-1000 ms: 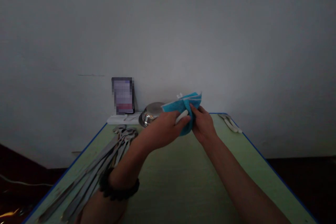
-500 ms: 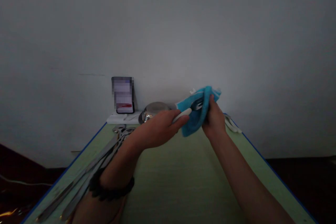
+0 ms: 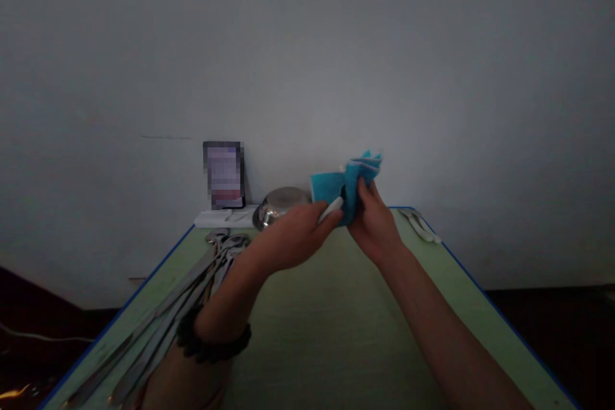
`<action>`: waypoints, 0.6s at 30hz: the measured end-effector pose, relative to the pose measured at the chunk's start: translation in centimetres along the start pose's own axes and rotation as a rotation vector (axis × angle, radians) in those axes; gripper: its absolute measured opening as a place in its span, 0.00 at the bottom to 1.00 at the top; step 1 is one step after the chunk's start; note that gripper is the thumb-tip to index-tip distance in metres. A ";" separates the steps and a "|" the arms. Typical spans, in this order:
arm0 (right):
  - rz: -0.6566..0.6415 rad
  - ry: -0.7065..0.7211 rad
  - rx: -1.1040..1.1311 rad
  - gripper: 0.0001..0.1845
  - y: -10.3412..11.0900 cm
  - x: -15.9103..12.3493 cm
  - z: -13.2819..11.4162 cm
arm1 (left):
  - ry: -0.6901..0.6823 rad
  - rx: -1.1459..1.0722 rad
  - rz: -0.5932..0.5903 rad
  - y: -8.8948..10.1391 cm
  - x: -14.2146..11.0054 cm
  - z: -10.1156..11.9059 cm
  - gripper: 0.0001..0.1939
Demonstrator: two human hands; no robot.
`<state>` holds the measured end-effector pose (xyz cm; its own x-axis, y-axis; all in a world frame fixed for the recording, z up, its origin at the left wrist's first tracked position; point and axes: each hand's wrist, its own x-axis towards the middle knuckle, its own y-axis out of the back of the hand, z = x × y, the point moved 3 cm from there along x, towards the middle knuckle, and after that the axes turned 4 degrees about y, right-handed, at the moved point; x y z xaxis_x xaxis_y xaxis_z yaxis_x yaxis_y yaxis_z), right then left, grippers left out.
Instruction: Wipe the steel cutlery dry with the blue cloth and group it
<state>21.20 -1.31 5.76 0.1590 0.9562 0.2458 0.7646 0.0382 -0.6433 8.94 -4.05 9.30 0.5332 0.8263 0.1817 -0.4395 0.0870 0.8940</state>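
My left hand (image 3: 300, 234) is closed on the white handle of a fork (image 3: 331, 209), pinched between thumb and fingers. The fork's head is wrapped in a blue cloth (image 3: 353, 189), so its tines are hidden. My right hand (image 3: 377, 221) grips the cloth from the right and presses it round the metal end. Both hands are raised over the far part of the table. A loose flap of the cloth hangs to the left of the fold, behind the fork.
Several long-handled metal utensils (image 3: 177, 298) lie along the left of the green table (image 3: 331, 327). A shiny metal bowl (image 3: 288, 197) sits upside down at the back, beside a phone (image 3: 225, 174) leaning on the wall. White-handled cutlery (image 3: 420, 225) lies at the far right corner.
My right hand and the cloth have moved left, closer to my left hand. The cloth now covers the fork tines that showed before. My left hand has barely shifted.
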 end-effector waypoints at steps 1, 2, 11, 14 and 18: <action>-0.001 0.032 -0.008 0.18 -0.1 -0.1 0.2 | -0.016 0.003 -0.005 -0.3 0.1 0.2 0.19; 0.015 0.054 -0.016 0.21 -0.1 -0.1 0.3 | -0.031 -0.004 -0.018 -0.6 0.1 0.4 0.18; 0.225 -0.007 -0.075 0.15 2.3 0.7 1.4 | 0.000 -0.162 -0.093 -0.8 0.2 0.6 0.21; 0.156 -0.028 -0.084 0.15 1.9 0.4 1.2 | 0.048 -0.247 -0.122 0.2 -0.1 0.4 0.23; -0.013 -0.101 -0.098 0.13 0.9 0.1 1.3 | 0.099 -0.272 -0.073 0.5 0.0 -0.1 0.23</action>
<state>21.08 -0.85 4.29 0.0890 0.9803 0.1760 0.8240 0.0268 -0.5659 8.61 -3.96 9.64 0.5035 0.8613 0.0679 -0.5871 0.2834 0.7583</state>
